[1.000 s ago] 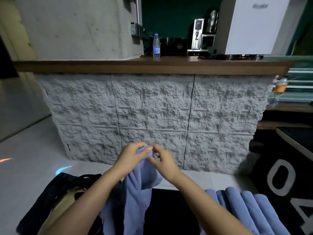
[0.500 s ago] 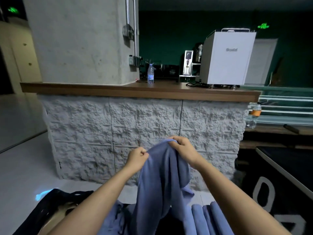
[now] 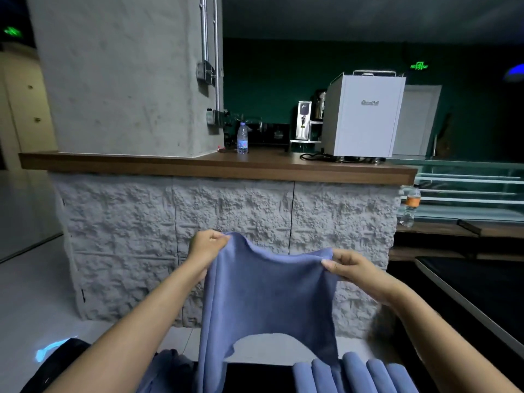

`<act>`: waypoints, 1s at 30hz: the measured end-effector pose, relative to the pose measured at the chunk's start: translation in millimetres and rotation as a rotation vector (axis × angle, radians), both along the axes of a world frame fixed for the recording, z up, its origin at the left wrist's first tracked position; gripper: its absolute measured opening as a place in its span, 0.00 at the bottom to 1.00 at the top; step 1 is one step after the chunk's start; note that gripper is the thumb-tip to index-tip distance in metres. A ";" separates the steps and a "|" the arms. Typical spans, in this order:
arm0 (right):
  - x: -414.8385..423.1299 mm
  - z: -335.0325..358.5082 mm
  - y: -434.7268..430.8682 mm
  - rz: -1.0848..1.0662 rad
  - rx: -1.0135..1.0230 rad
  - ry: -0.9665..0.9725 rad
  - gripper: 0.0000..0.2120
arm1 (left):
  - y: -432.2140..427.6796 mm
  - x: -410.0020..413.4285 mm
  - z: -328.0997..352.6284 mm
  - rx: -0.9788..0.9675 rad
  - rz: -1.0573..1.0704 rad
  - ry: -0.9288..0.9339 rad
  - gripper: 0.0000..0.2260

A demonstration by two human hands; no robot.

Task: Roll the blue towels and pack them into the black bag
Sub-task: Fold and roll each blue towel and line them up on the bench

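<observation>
A blue towel [image 3: 269,296] hangs spread in front of me, held up by its top edge. My left hand [image 3: 205,249] pinches the upper left corner. My right hand [image 3: 350,266] pinches the upper right corner. Several rolled blue towels [image 3: 365,375] lie side by side at the bottom right. More loose blue cloth [image 3: 164,370] lies at the bottom, left of the hanging towel. The black bag [image 3: 56,364] shows at the bottom left corner, mostly behind my left forearm.
A rough grey stone counter [image 3: 232,239] with a wooden top [image 3: 198,165] stands right ahead. On it are a water bottle [image 3: 242,139] and a white machine [image 3: 363,114]. A black table edge [image 3: 467,302] runs along the right. Pale floor [image 3: 31,293] lies to the left.
My hands have moved apart and the towel, bunched between them before, now hangs spread wide. The view has tilted upward, showing more of the counter top.
</observation>
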State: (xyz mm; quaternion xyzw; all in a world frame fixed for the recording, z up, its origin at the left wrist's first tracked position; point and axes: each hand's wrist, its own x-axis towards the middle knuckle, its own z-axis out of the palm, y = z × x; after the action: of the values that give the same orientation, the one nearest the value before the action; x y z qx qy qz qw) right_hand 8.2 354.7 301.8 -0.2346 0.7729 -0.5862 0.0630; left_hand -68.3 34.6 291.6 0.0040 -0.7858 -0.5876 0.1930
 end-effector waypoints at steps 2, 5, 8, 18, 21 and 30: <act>5.7 13.5 -22.5 0.057 -0.008 0.035 0.10 | 16.5 10.9 4.7 0.009 -0.072 -0.005 0.04; -6.8 19.1 -62.2 -0.067 0.162 0.270 0.09 | 43.2 25.3 11.1 -0.016 -0.257 -0.008 0.03; -17.6 16.3 -91.9 -0.229 0.322 0.481 0.03 | 58.2 35.8 18.0 -0.059 -0.406 0.007 0.04; -35.6 6.5 -97.9 -0.459 -0.004 0.329 0.04 | 24.9 48.4 -19.3 0.042 -0.528 -0.190 0.08; -42.6 0.7 -79.1 -0.513 -0.046 0.234 0.04 | 13.6 51.9 -43.7 -0.023 -0.623 -0.304 0.09; -25.3 -2.3 -50.3 -0.252 0.044 0.129 0.07 | 16.9 36.0 -26.4 0.105 -0.272 -0.041 0.05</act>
State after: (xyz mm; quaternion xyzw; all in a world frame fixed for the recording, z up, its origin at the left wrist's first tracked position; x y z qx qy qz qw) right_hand -17.1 304.3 299.5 -0.1713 0.8115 -0.5559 -0.0558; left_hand -32.2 51.5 265.2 -0.0805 -0.7509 -0.6486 0.0950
